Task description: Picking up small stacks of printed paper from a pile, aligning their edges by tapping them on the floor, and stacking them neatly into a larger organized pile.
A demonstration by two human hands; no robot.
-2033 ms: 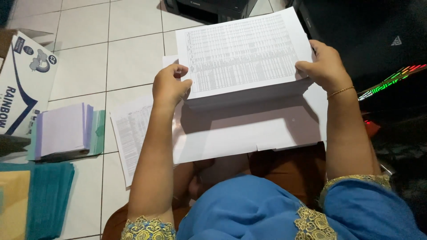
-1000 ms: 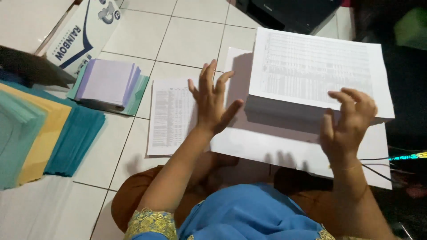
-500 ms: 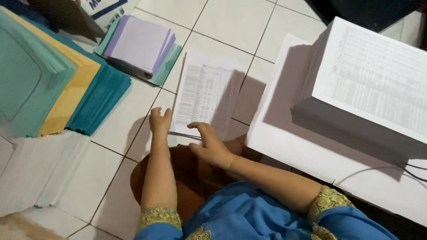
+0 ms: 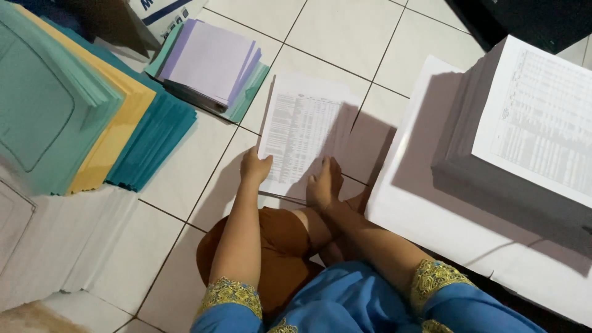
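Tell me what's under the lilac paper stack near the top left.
The lilac paper stack rests on a pale green stack, whose edges show along its right and lower sides. Whatever lies beneath the green one is covered.

Thin printed white paper sheaf (image 4: 306,132) is laid on pale tiled floor (image 4: 345,37), centre; left hand (image 4: 254,166) & right hand (image 4: 325,185) are set on its near edge. Lilac paper stack (image 4: 213,61) lies far-left, tall white paper block (image 4: 524,148) right.

Bright blue sleeves (image 4: 444,308), short, cuffs edged in gold embroidered trim (image 4: 233,291) well behind both hands. Brown garment (image 4: 271,246) over lap between forearms.
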